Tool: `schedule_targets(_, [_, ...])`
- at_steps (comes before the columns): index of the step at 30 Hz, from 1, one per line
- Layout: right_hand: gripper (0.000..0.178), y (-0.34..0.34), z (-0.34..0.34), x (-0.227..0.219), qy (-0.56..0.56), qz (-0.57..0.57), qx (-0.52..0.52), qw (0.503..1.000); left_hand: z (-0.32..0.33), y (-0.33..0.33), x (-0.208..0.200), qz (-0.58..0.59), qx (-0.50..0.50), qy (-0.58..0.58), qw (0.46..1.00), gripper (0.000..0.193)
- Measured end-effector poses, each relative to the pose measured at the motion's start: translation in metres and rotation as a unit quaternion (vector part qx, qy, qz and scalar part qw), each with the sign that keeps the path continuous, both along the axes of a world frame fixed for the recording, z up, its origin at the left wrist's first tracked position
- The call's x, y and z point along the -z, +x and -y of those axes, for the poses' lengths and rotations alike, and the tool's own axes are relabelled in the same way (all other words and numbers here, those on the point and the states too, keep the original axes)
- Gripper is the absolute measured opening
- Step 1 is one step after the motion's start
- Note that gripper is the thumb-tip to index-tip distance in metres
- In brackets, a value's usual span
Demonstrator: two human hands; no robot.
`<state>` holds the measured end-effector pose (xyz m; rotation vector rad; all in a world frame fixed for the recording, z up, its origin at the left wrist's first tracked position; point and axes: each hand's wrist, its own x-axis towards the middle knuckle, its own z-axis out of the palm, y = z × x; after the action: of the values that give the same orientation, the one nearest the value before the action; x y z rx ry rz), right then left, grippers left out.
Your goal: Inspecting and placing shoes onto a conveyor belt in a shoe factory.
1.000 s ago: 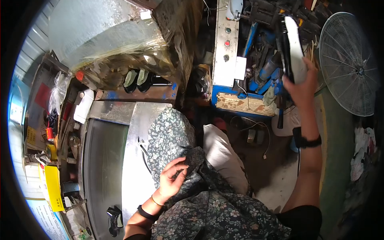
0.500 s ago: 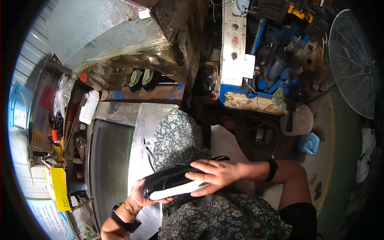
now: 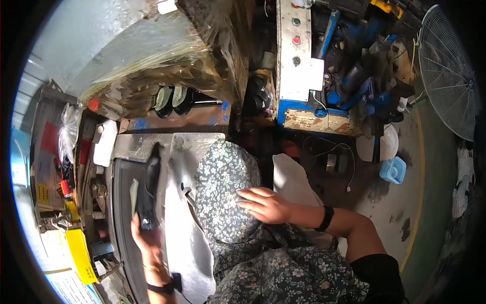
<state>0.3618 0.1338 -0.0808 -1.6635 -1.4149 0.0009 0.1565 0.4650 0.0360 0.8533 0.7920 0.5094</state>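
Observation:
A black shoe [image 3: 148, 190] with a whitish sole edge is over the dark belt-like surface [image 3: 125, 243] on my left. My left hand [image 3: 147, 237] is closed round its near end, and part of the palm and thumb side is blurred. The shoe points away from me. On the floral cloth [image 3: 223, 172] over my lap rests my right hand [image 3: 267, 205], empty, its fingers stretched out and a little apart.
Two dark shoes [image 3: 181, 103] with pale linings stand on a shelf ahead. A metal sheet [image 3: 190, 253] lies between belt and lap. Right of centre is a control panel [image 3: 294, 76] with buttons; a large fan [image 3: 448, 76] and blue basket [image 3: 392, 170] stand farther right.
The black shoe has moved from above my lap to the left, over the dark surface, in my left hand. My right hand has let go of it and dropped to the lap.

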Motion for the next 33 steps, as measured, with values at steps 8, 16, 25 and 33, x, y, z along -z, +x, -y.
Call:
schedule_targets(8, [0.027,0.019,0.083,0.079,-0.175,-0.076,0.123,0.974,-0.220,0.155,0.096,-0.097,0.085,0.255,0.958,0.062])
schedule_targets(16, [0.022,0.032,0.071,0.064,-0.191,-0.089,0.160,0.964,-0.297,0.273,0.144,-0.397,0.156,0.550,0.718,0.075])
schedule_targets(25, [0.020,0.044,0.064,0.064,-0.181,-0.103,0.148,0.967,-0.357,0.324,0.212,-0.492,0.104,0.643,0.578,0.068])
schedule_targets(33, [0.018,0.036,0.056,0.063,-0.272,-0.180,0.136,0.936,-0.302,0.227,0.178,-0.339,0.202,0.756,0.521,0.053])
